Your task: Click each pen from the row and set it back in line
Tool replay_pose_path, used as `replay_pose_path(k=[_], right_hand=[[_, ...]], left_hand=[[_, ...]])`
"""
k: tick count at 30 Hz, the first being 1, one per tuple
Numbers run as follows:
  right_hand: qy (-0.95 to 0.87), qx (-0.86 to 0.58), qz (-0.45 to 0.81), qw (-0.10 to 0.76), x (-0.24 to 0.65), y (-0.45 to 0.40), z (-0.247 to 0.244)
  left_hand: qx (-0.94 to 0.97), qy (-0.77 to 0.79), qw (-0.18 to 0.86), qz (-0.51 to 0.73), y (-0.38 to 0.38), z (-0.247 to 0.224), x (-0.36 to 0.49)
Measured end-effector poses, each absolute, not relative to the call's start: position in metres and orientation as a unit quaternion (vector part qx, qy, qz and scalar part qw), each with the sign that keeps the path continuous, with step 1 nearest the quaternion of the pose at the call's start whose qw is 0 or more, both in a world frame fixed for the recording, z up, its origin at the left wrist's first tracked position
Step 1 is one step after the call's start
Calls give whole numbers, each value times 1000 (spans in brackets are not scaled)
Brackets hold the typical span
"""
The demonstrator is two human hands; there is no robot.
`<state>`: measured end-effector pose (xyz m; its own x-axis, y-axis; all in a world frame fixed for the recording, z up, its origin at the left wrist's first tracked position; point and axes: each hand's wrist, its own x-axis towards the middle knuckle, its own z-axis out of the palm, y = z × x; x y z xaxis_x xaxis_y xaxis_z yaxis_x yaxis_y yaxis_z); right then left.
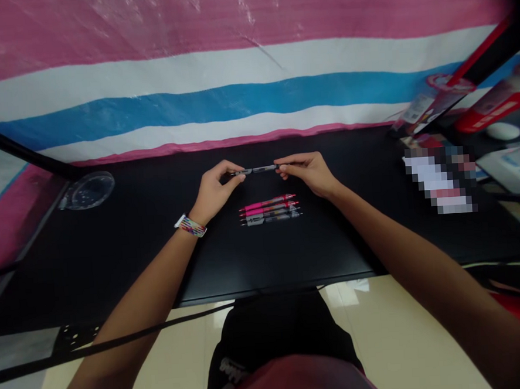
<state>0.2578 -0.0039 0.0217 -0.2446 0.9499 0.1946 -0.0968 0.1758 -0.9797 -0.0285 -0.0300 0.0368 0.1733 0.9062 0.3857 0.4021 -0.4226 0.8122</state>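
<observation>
A dark pen with a clear barrel (264, 169) is held level above the black table, one end in each hand. My left hand (218, 188) pinches its left end between thumb and fingers. At the right end, my right hand (309, 171) grips it the same way. Just below the held pen, several pens lie side by side on the table: pink ones (267, 206) at the back and grey-black ones (271, 218) nearer me. A colourful woven watch band (192, 225) circles my left wrist.
A clear round plastic lid or dish (90, 190) lies at the table's left. On the right stand a clear cup (428, 105), a red-and-clear bottle (496, 106) and a white mouse-like object (504, 131). The black table's (274, 276) front edge is near my lap.
</observation>
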Motion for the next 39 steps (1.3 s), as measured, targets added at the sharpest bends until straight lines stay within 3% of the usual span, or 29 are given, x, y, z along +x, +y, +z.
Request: replay_pose_path(k=[21,28,39], right_hand=[[-555,-364,552,505,261,-1,17],[-547,-367,548,515,261,2,17],[-571,-400,409,589,268,10,14]], left_hand=[[683,452,323,475,-28,36,-33],[673,488,285,477,-23,35,-36],[619,485,311,534,-22,31,-38]])
